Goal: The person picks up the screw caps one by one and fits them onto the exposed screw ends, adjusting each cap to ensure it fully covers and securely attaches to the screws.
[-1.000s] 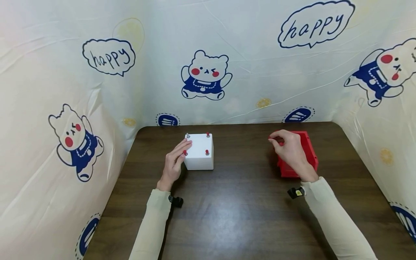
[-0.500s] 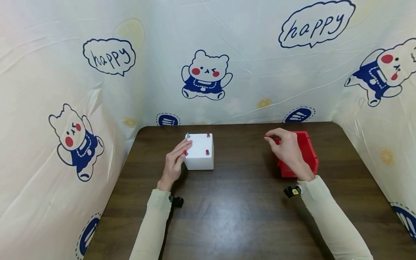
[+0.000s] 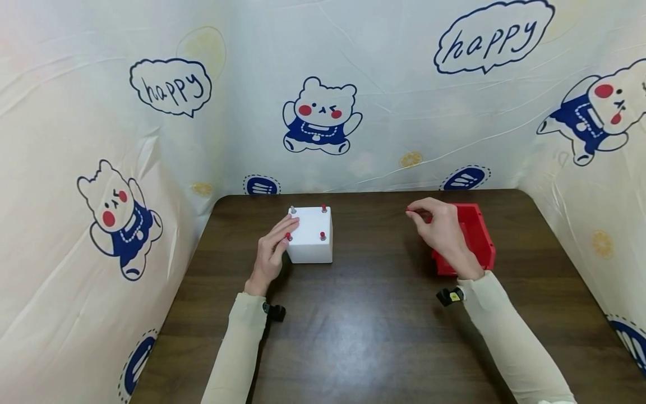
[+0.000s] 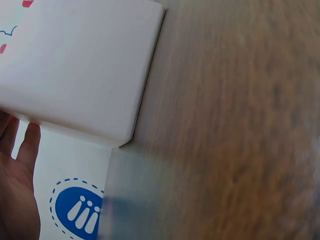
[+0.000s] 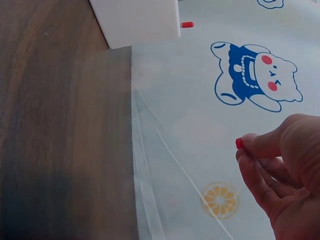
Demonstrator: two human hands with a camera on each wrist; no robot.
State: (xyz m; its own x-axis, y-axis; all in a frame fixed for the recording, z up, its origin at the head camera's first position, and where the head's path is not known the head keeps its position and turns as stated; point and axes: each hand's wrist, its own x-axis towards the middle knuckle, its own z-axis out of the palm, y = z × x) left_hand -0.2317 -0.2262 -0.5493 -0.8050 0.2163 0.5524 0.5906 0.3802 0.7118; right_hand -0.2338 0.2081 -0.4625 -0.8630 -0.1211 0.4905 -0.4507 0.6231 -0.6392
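A white box (image 3: 309, 227) stands toward the back of the table, with small metal toggle switches on its top corners. Red caps sit on the front-left (image 3: 289, 236), front-right (image 3: 322, 236) and back-right (image 3: 324, 208) switches; the back-left switch (image 3: 293, 210) shows bare metal. My left hand (image 3: 266, 257) rests along the box's left side, extended fingers touching its top and edge. Between thumb and index finger, my right hand (image 3: 443, 229) pinches a small red cap (image 5: 239, 143). That hand hovers over the left part of a red tray (image 3: 476, 224), well right of the box.
The brown wooden table (image 3: 353, 331) runs beneath both forearms. A pale printed curtain (image 3: 393, 112) rises behind the table's back edge and along both sides. Much of the tray's inside is hidden by my right hand.
My right hand has moved slightly left from over the red tray, carrying the pinched red cap. My left hand and the white box have stayed in place.
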